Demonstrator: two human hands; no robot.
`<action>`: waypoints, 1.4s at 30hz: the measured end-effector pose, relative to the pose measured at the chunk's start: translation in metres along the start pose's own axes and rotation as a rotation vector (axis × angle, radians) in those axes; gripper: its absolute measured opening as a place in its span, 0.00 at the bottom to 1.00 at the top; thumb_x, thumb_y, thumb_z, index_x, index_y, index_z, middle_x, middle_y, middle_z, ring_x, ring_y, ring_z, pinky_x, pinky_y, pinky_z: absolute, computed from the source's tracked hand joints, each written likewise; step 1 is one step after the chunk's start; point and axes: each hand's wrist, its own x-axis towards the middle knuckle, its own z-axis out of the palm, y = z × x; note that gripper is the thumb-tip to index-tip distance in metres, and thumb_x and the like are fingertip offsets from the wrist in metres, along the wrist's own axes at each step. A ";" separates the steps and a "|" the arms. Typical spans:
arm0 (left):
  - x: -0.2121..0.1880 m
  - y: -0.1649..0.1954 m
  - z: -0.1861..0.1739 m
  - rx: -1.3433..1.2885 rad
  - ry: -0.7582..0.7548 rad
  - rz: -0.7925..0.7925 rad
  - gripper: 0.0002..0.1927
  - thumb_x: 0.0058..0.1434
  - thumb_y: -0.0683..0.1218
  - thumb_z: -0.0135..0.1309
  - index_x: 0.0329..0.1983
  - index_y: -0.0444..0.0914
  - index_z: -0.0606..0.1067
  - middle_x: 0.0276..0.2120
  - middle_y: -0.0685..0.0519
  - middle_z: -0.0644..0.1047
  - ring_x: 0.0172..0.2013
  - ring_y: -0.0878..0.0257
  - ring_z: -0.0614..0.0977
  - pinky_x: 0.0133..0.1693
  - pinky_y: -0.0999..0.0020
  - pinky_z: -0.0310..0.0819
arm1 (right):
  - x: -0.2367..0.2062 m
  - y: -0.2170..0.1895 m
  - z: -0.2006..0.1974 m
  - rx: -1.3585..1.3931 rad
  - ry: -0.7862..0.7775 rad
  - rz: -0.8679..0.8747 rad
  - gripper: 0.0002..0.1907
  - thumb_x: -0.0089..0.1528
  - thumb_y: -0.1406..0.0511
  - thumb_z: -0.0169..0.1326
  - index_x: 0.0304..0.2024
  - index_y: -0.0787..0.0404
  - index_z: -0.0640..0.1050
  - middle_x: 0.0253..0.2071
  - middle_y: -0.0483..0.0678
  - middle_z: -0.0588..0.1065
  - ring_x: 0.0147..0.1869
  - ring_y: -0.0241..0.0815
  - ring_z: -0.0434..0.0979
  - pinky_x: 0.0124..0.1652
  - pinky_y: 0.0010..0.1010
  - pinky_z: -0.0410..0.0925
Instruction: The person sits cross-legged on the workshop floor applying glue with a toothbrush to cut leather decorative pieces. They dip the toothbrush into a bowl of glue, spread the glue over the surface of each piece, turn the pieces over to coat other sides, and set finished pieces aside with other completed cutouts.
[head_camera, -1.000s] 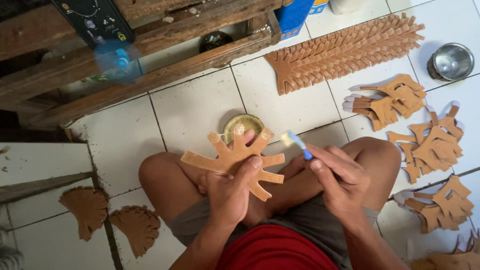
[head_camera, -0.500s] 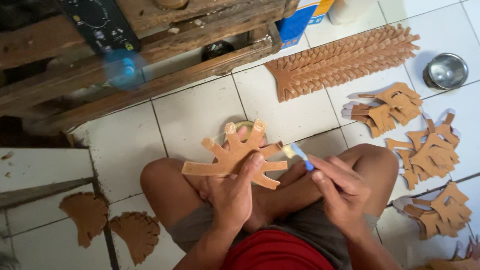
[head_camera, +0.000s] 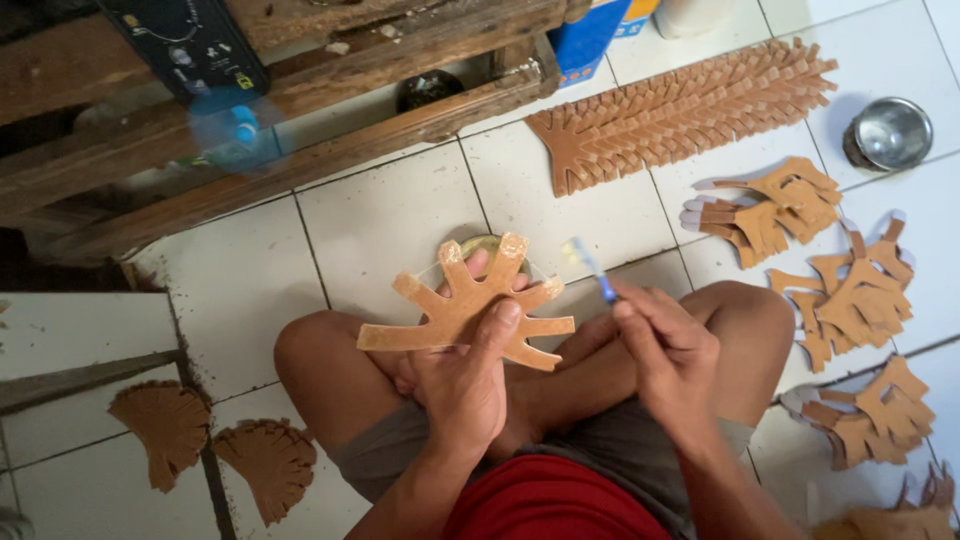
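Showing a seated, cross-legged person on a white tiled floor, seen from above. The left hand is closed around a flat brown cut-out shaped like a branching comb, with the thumb pressed across its front and fingertips showing behind its upper prongs. The cut-out is held level above the lap, between the knees, its prongs fanning away from the person. The right hand pinches a small brush with a blue handle and pale bristles; the brush tip points up and left, close to the right-hand prongs of the cut-out but apart from them. Its outline is blurred.

Directly behind the cut-out, on the floor, a round yellowish tin is partly hidden. To the upper right lies a long row of overlapping brown pieces arranged like a feathered fan. Further right, loose piles of similar cut-outs lie scattered on the tiles, some with pale edges. A small metal bowl stands near the upper right corner. At the lower left, two fan-shaped brown pieces lie side by side. A rough wooden frame crosses the top left, with a dark device resting on it and a blue carton beside its right end.
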 end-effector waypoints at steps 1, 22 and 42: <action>0.000 0.000 0.000 0.000 0.004 -0.006 0.27 0.65 0.32 0.53 0.67 0.26 0.65 0.55 0.44 0.75 0.53 0.57 0.79 0.59 0.55 0.77 | -0.002 0.005 0.005 0.162 0.039 0.099 0.12 0.68 0.72 0.53 0.53 0.69 0.80 0.32 0.41 0.72 0.35 0.30 0.68 0.35 0.21 0.62; 0.000 0.017 -0.023 0.271 -0.024 -0.196 0.16 0.63 0.37 0.58 0.52 0.26 0.76 0.45 0.47 0.82 0.41 0.62 0.83 0.44 0.65 0.81 | 0.035 -0.032 -0.008 -0.276 -0.094 -0.012 0.12 0.65 0.75 0.53 0.50 0.71 0.80 0.38 0.50 0.78 0.39 0.37 0.76 0.39 0.25 0.68; 0.009 -0.002 0.006 0.118 0.050 0.023 0.18 0.69 0.38 0.54 0.61 0.28 0.72 0.43 0.50 0.79 0.39 0.60 0.81 0.46 0.64 0.77 | 0.005 -0.009 0.006 0.026 -0.038 -0.131 0.12 0.68 0.74 0.52 0.53 0.70 0.80 0.32 0.45 0.73 0.33 0.33 0.68 0.33 0.24 0.60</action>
